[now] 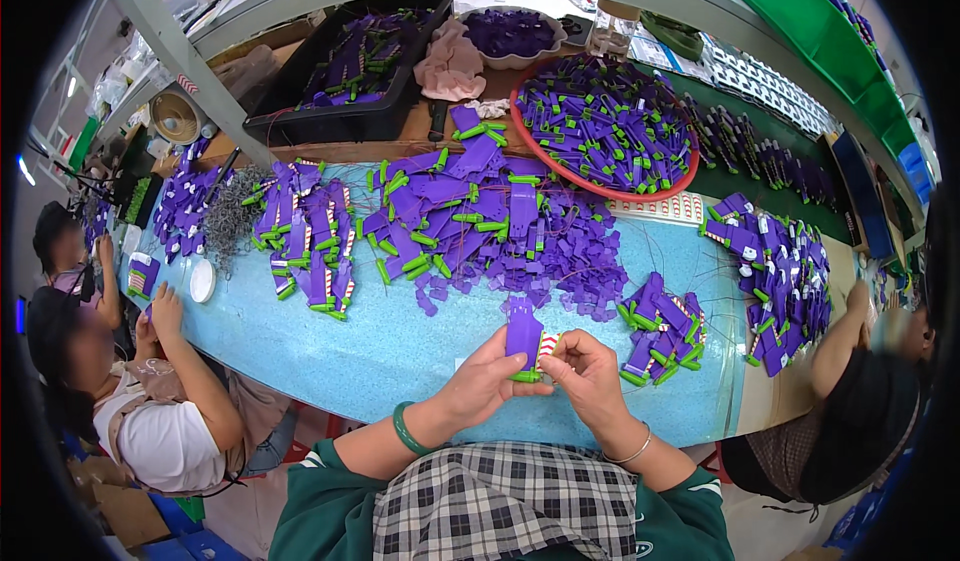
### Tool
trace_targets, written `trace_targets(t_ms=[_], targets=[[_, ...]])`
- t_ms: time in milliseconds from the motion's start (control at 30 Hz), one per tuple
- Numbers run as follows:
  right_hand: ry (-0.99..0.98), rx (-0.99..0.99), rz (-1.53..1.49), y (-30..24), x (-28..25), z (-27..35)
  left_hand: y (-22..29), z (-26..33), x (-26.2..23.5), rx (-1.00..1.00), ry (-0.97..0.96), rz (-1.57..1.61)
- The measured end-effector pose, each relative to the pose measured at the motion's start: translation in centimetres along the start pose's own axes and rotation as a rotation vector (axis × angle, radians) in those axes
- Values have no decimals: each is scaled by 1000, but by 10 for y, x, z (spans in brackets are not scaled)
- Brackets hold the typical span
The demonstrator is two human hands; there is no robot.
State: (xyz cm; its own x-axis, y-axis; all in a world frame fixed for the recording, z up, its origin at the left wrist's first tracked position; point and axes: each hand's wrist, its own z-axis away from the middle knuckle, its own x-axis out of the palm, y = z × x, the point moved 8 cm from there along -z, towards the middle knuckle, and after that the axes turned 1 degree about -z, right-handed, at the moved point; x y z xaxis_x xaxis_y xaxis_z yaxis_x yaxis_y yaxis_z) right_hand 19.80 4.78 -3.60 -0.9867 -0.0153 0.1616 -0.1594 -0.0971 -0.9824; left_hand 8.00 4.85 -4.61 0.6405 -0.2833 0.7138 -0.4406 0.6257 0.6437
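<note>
Lower centre of frame: left hand (pixel 487 379) grips a purple plastic part (pixel 523 337) with a green end, fingers wrapped round its lower half, part upright above the light blue table (pixel 400 346). Right hand (pixel 583 369) pinches a small red-and-white striped piece (pixel 548 345) just beside the part, touching it. Loose pile of purple parts (pixel 480 221) at centre, well above the hands. Red round tray (pixel 604 126) of parts at upper centre-right. Small stack (pixel 662 329) right of hands.

Bright even light, sharp centre, fisheye-bent edges
</note>
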Motion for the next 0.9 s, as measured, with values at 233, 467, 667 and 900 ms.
trace_targets(t_ms=[233,467,667,900], targets=[[21,-40,49,6,-3,-1,-4,-2,-1,-8,-15,16],[31,-108,124,2,-2,1,-4,-1,0,2,-34,34],[39,-129,156,1,-2,2,0,0,4,17,29,-184],[48,-543,481,-40,0,12,2,4,13,122,-25,-332]])
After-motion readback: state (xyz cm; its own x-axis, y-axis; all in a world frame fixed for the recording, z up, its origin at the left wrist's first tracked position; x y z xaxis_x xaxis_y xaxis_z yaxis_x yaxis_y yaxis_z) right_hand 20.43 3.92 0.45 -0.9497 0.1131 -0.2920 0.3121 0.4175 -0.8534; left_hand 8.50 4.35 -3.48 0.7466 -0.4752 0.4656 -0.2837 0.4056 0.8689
